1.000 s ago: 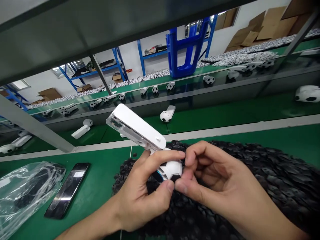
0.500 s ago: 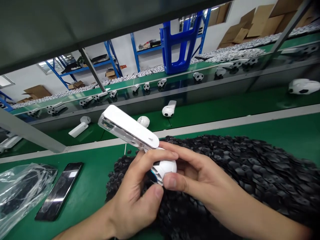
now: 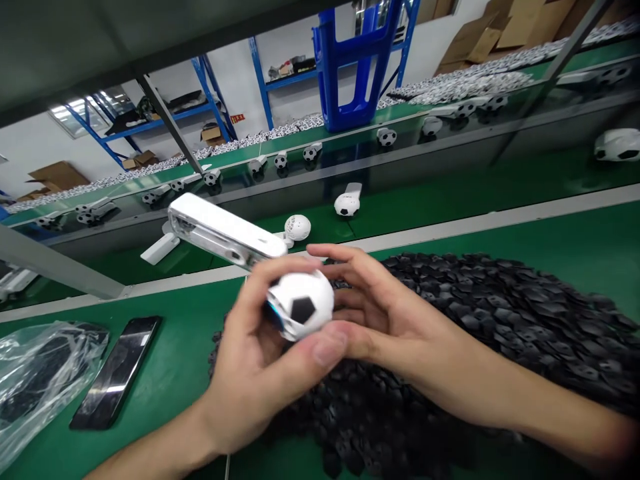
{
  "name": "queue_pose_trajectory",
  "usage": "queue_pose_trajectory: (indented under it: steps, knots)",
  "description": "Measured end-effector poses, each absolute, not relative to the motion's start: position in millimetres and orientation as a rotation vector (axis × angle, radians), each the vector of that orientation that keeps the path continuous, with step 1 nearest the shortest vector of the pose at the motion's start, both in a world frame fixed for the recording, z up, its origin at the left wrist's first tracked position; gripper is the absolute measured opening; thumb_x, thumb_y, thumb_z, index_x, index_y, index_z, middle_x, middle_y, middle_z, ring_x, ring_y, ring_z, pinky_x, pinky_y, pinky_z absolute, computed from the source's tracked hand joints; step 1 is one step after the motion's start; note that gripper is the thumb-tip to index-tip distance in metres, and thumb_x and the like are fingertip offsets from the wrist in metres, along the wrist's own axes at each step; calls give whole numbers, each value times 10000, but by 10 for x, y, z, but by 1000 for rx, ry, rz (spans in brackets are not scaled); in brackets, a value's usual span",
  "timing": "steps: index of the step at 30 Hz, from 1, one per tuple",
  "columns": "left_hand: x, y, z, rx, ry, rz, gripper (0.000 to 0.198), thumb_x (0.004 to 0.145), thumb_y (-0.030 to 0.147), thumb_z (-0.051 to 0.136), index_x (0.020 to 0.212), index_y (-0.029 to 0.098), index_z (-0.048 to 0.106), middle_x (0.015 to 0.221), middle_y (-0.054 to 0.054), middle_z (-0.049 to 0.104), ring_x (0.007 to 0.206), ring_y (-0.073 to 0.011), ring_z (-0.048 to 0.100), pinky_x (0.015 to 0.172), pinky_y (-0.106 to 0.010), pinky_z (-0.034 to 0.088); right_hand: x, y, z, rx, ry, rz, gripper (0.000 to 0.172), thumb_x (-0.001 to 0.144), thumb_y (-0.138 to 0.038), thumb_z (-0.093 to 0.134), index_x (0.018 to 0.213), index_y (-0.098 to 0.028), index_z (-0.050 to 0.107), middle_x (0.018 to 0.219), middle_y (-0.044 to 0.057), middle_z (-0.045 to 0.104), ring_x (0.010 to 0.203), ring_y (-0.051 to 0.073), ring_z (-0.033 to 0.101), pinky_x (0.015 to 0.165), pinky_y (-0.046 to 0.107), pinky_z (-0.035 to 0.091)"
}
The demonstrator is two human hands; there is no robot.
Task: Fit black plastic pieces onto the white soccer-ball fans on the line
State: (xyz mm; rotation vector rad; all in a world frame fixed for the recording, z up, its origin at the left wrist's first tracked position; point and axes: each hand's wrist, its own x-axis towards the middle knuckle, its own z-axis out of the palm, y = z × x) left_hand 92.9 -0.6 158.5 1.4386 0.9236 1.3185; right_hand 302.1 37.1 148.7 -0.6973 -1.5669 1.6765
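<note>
A white gadget with a football-patterned ball head (image 3: 305, 303) and a long white handle (image 3: 227, 230) is up off the bench, between my two hands. The handle points to the upper left and has a clear side. My left hand (image 3: 260, 353) is closed round the ball, index finger over its top and thumb underneath. Cupped at the ball's right side is my right hand (image 3: 385, 320), its fingers curved and its thumb at the ball's lower edge, where the thumbs meet. A blue edge shows on the ball's left. Beneath the hands lies a heap of small black pieces (image 3: 490, 320).
A black phone (image 3: 117, 373) and a clear plastic bag (image 3: 45, 373) lie on the green bench at left. Beyond a metal rail, similar football gadgets (image 3: 347, 203) rest on a green belt. Farther back stand a blue stool (image 3: 350, 80), shelves and cardboard boxes (image 3: 525, 33).
The gadget has moved left and turned, so a black pentagon on the ball now faces me. My right fingers have loosened and spread a little.
</note>
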Motion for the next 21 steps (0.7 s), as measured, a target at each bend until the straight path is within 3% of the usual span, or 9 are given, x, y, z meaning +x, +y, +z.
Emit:
queue_pose_trajectory:
  steps: [2, 4, 5, 7, 10, 14, 21]
  knots:
    - [893, 34, 1672, 1293, 892, 1375, 450, 970, 344, 892, 1367, 384, 684, 1173, -15, 796, 905, -156, 758, 791, -232, 659, 3075, 420, 1464, -873, -1986, 1372, 481, 1024, -423, 871, 1444, -367, 644, 1454, -9, 732, 1216, 211, 770, 1005, 346, 663]
    - [862, 69, 1746, 1189, 887, 1408, 507, 1003, 339, 839, 1434, 346, 574, 1073, -55, 833, 813, -179, 763, 680, -246, 662, 3077, 456, 1393, -979, -2405, 1057, 228, 988, -225, 886, 1185, -273, 779, 1197, 15, 804, 1091, 263, 782, 900, 384, 624]
    - [853, 80, 1771, 1158, 890, 1413, 522, 1026, 363, 807, 1459, 323, 519, 1021, -69, 837, 771, -190, 760, 626, -251, 655, 3061, 471, 1341, -982, -2549, 967, 183, 949, -113, 879, 1064, -239, 813, 1088, 25, 813, 1033, 285, 785, 852, 392, 595]
    - [850, 87, 1791, 1136, 909, 1395, 587, 1057, 445, 764, 1508, 286, 425, 952, -79, 832, 718, -211, 759, 558, -264, 643, 3013, 495, 1219, -926, -2679, 928, 249, 849, 31, 865, 920, -206, 842, 956, 37, 818, 951, 308, 793, 783, 383, 548]
    - [859, 70, 1767, 1161, 939, 1335, 663, 1065, 522, 751, 1544, 269, 369, 898, -64, 820, 684, -213, 753, 554, -271, 633, 2956, 513, 1077, -857, -2760, 857, 255, 832, 41, 850, 882, -209, 858, 912, 37, 835, 898, 296, 805, 735, 356, 527]
    - [855, 58, 1726, 1184, 910, 1282, 615, 1070, 523, 744, 1510, 303, 375, 898, -46, 823, 681, -202, 749, 567, -259, 614, 2963, 501, 1078, -812, -2696, 734, 246, 897, 42, 749, 830, -187, 813, 889, 44, 801, 818, 255, 789, 678, 333, 533]
    - [810, 102, 1668, 1165, 1016, 1263, 643, 1033, 548, 777, 1510, 303, 420, 880, -14, 789, 670, -139, 642, 620, -218, 544, 3073, 513, 1404, -645, -2271, 451, 179, 1028, -82, 621, 1087, -218, 722, 975, 25, 832, 849, 187, 820, 760, 297, 629]
